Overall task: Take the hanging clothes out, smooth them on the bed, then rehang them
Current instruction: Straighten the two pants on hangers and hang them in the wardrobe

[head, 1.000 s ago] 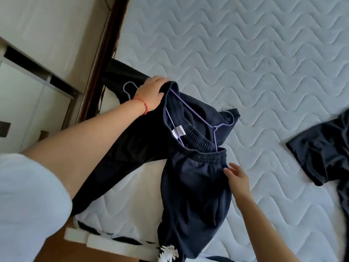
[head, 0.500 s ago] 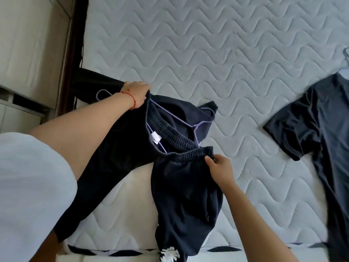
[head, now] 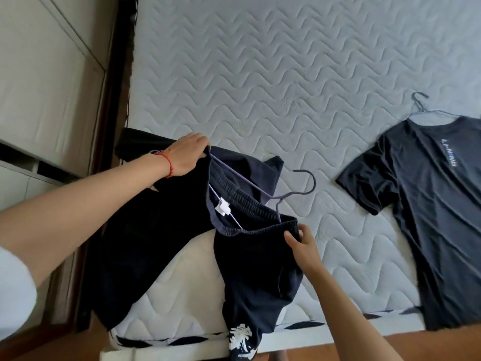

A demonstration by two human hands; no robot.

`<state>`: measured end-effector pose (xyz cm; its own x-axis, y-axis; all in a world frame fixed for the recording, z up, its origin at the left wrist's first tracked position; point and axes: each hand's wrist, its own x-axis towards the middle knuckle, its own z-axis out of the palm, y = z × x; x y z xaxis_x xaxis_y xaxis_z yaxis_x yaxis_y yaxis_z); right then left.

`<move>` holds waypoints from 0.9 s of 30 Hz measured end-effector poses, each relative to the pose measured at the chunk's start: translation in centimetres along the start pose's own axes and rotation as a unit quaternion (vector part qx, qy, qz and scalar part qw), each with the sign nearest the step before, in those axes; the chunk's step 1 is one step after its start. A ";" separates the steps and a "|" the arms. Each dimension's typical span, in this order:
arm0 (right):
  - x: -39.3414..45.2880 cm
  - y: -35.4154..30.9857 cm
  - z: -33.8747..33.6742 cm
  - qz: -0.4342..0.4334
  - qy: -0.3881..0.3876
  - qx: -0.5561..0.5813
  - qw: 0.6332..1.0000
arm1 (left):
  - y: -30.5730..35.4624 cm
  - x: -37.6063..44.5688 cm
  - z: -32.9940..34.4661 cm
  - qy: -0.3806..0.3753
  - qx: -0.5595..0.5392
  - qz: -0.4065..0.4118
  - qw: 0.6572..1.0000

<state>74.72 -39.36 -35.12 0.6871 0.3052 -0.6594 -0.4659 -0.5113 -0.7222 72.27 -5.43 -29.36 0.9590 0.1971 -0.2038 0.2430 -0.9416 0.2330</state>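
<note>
Dark navy shorts (head: 257,267) with an elastic waistband and a white print at the hem are held up over the near edge of the bed (head: 286,74). My left hand (head: 186,157) grips the far end of the waistband. My right hand (head: 299,239) pinches the near end. A purple wire hanger (head: 299,191) sits inside the waistband, its hook sticking out to the right. Another dark garment (head: 145,230) lies under my left arm on the mattress corner.
A dark grey T-shirt (head: 432,212) lies flat on the bed's right side, on a hanger (head: 421,108) whose hook pokes out at the collar. Pale wardrobe doors (head: 44,87) and a dark bed frame stand at the left. Wooden floor shows below.
My right hand went from touching the shorts' side to pinching the waistband end. The hanger's hook has come into view at the right.
</note>
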 end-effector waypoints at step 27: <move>-28.5 -5.1 -32.7 -0.335 0.261 -0.098 0.900 | 35.2 -15.3 -18.2 0.328 -0.157 0.120 0.924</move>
<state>75.71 -71.71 -5.81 0.9693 0.2045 0.1364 0.2232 -0.4998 -0.8369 68.84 -36.65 -0.74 0.8477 0.2129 0.4859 -0.0572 -0.8739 0.4827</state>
